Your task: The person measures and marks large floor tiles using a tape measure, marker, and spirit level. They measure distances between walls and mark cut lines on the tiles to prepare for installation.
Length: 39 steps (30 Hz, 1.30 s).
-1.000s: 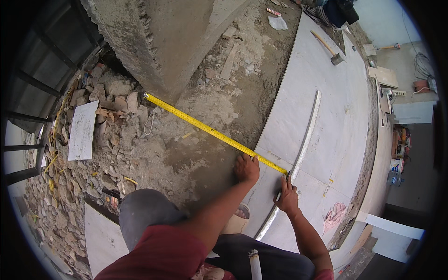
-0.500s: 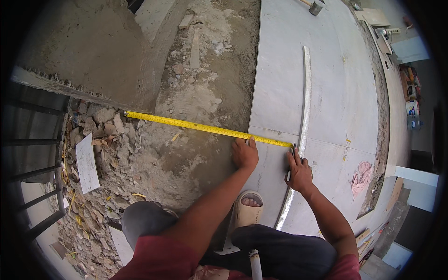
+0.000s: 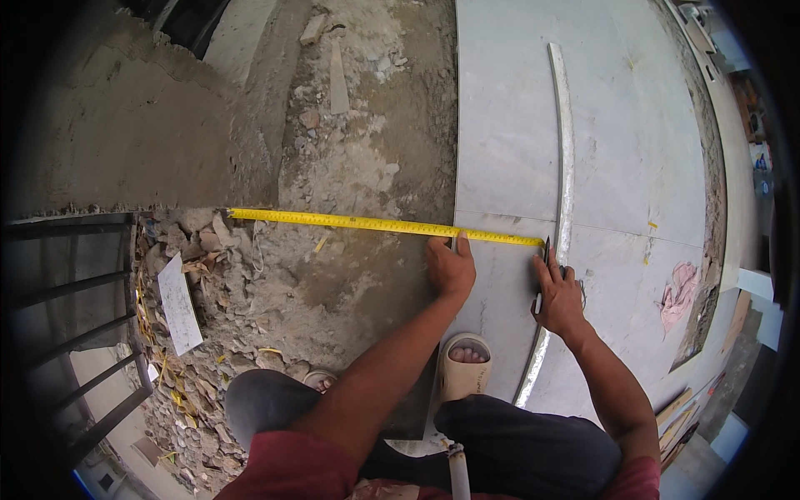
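A yellow tape measure blade (image 3: 350, 222) stretches from the rubble by the concrete slab, across the rough bare ground, onto the grey floor tiles (image 3: 508, 179). At the tile edge my left hand (image 3: 451, 265) pinches the blade, thumb on top and fingers curled below. My right hand (image 3: 560, 300) is closed around a slim, dark, pointed thing like a pencil, its tip at the blade's right end. A pale end of something shows below those fingers; the palm hides the rest. Just right of the blade's end, a long silvery metal bar (image 3: 566, 158) lies over the tiles, partly behind my right hand.
A concrete slab (image 3: 125, 125) stands at the upper left, above dark metal bars (image 3: 79, 329). Broken rubble (image 3: 192, 417) with a white board piece (image 3: 178, 307) lies at left. A pink cloth (image 3: 679, 293) rests on the tiles at right. My sandalled foot (image 3: 465, 367) is between my arms.
The whole view has shifted and turned slightly, so the tiles and metal bar sit further right. Both hands keep nearly the same places along the tape blade.
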Each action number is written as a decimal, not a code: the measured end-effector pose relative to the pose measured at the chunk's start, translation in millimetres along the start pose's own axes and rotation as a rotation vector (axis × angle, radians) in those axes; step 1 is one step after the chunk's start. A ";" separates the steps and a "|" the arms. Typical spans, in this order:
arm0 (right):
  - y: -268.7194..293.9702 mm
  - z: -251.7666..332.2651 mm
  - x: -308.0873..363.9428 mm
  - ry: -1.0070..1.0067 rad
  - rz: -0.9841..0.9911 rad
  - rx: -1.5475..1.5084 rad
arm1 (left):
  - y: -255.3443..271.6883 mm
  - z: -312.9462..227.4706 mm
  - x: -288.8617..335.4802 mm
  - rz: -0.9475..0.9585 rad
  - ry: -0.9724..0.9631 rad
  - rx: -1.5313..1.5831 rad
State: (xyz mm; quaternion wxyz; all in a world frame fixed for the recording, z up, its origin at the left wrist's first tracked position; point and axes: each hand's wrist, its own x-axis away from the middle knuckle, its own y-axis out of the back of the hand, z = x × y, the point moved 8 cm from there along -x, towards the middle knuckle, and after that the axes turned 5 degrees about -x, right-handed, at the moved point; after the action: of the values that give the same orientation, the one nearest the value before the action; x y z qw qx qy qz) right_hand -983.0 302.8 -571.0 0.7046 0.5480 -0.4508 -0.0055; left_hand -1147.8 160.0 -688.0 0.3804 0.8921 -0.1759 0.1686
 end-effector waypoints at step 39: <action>195.6 38.3 792.8 0.182 0.317 -1.467 | 402.2 -137.1 542.9 0.911 0.455 0.659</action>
State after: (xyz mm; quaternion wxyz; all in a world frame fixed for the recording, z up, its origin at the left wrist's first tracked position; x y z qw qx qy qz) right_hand -632.1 -46.3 79.6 0.9154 -0.1346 -0.3449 -0.1577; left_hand -870.1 -100.4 -113.2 0.0017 0.7394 -0.3931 0.5466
